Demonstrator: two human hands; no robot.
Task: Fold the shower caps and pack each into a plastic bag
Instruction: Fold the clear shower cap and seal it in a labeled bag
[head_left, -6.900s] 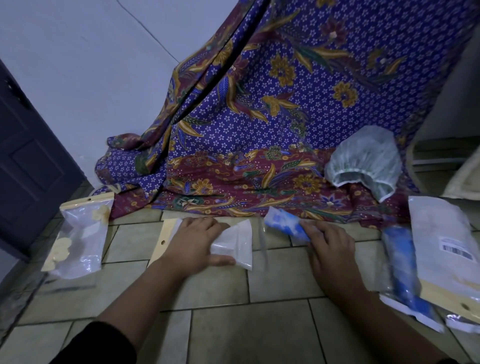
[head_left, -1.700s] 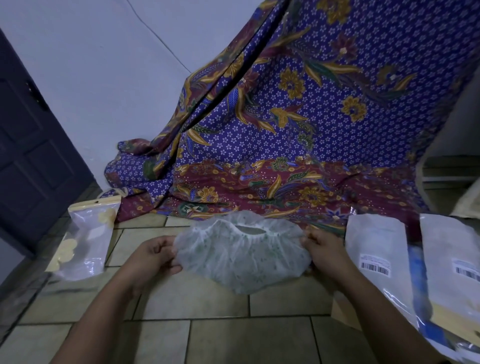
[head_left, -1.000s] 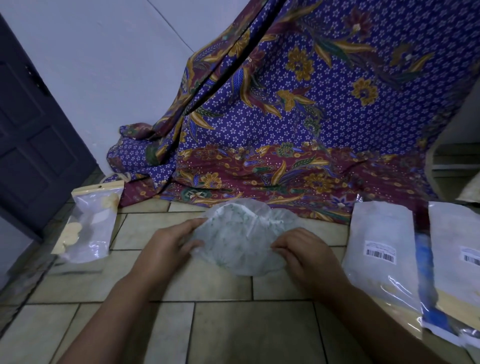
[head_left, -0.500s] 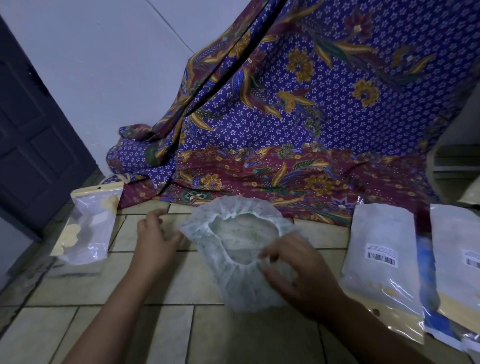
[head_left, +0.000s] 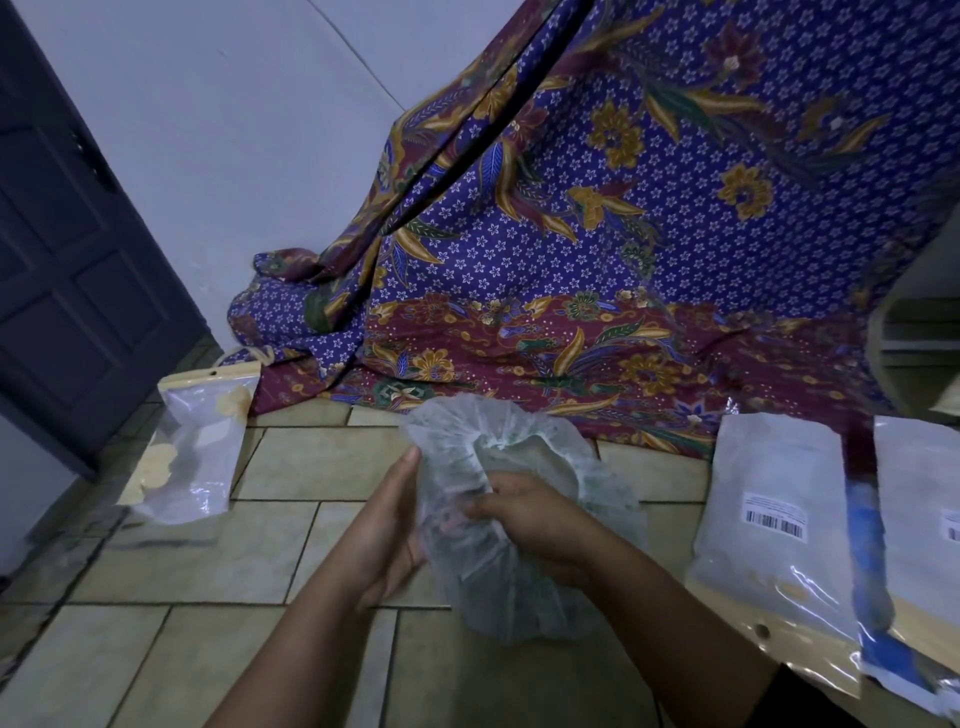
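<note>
Near the shower cap (head_left: 519, 587), a plastic bag (head_left: 200, 457) holds pale pieces (head_left: 232, 401).

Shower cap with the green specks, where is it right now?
Head view, centre: the shower cap is held between the left hand and right hand over the tiled floor, in front of the patterned cloth, left of the barcoded bag.
</note>
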